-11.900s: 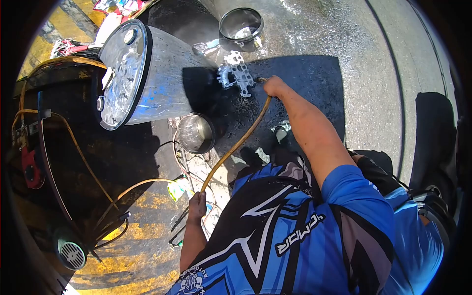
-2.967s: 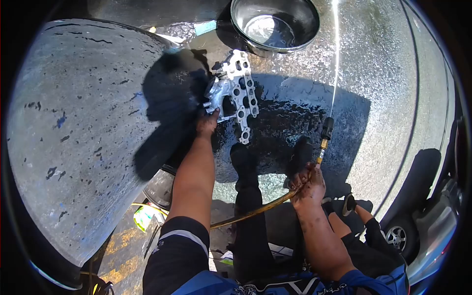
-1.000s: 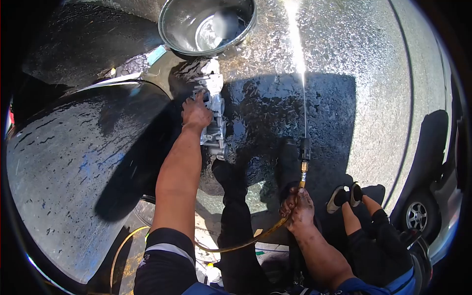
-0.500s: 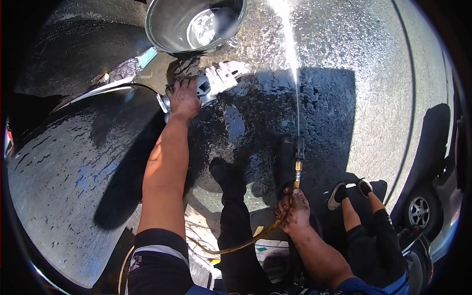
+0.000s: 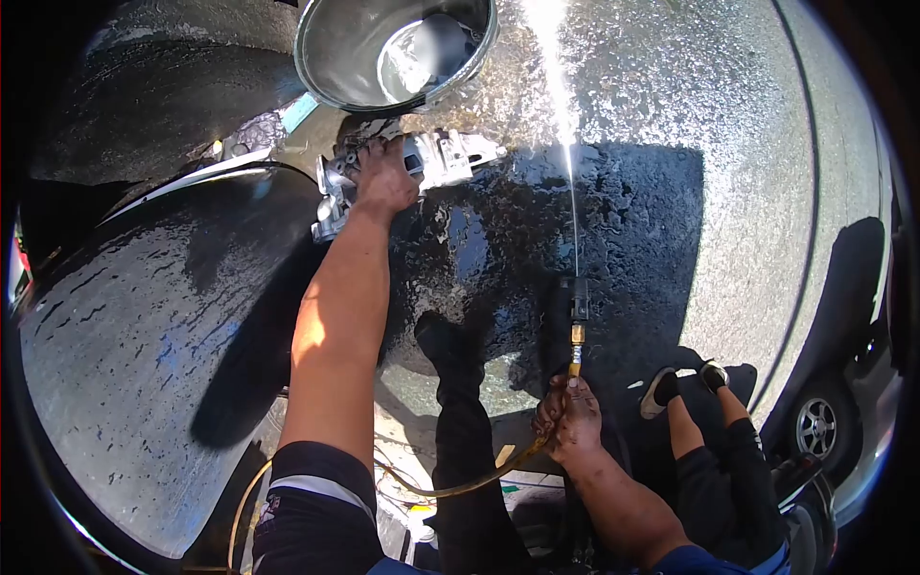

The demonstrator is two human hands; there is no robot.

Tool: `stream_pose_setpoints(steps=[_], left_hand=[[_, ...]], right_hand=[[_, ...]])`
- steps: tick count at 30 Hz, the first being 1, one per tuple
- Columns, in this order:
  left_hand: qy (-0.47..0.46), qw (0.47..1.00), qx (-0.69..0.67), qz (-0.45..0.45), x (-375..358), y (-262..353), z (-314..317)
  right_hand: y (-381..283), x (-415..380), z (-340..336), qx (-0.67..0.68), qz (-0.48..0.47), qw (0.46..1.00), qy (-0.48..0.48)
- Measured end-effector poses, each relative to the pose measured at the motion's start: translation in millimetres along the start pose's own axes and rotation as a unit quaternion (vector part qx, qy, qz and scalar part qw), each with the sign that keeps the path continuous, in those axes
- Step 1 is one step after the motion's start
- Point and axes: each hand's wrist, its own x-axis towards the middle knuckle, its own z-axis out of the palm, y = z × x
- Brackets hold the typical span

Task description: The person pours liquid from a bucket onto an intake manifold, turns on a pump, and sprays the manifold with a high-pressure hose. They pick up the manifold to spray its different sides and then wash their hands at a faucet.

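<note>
My left hand (image 5: 385,180) is closed over the middle of a silver cast-metal part (image 5: 448,158), which lies on the wet ground below the bucket. The part's jagged left end and its slotted right end stick out on either side of my fingers. My right hand (image 5: 572,417) is wrapped around a yellowish hose (image 5: 460,491) just behind its brass fitting (image 5: 577,333). A dark spray nozzle (image 5: 580,305) sits at the hose's tip, pointing away from me. From it a thin jet of water (image 5: 574,216) shoots forward, to the right of the metal part.
A large dark bucket (image 5: 345,67) with liquid in it stands at the top. A dark curved panel (image 5: 115,383) fills the left side. Another person's legs (image 5: 685,431) are at the right, near a vehicle wheel (image 5: 816,426). A light-blue piece (image 5: 298,112) lies beside the bucket.
My left hand has shifted right along the metal part, baring more of its left end. The part has turned slightly. My right hand stays on the hose, and the water still sprays forward.
</note>
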Motion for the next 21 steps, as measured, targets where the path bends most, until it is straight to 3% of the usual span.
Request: stream_pose_setpoints(steps=[1,5,8,12,15,21], left_hand=[[-0.012,1.0,-0.002,0.002,-10,13,-13],[-0.016,0.985,0.076,0.151,14,13,4],[-0.021,0.985,0.047,0.167,23,9,15],[-0.012,0.984,0.037,0.172,21,25,4],[-0.072,0.987,0.074,0.12,25,49,-12],[-0.095,0.988,0.105,0.065,19,65,-12]], right_hand=[[1,0,1,0.0,0.002,1.0,0.002],[1,-2,4,-0.006,-0.003,1.0,-0.027],[-5,-3,1,-0.009,-0.005,0.999,-0.036],[-11,-6,-2,-0.008,-0.004,0.999,-0.032],[-15,-8,-2,-0.01,-0.004,0.999,-0.031],[-16,-10,-4,0.01,0.006,0.999,-0.05]])
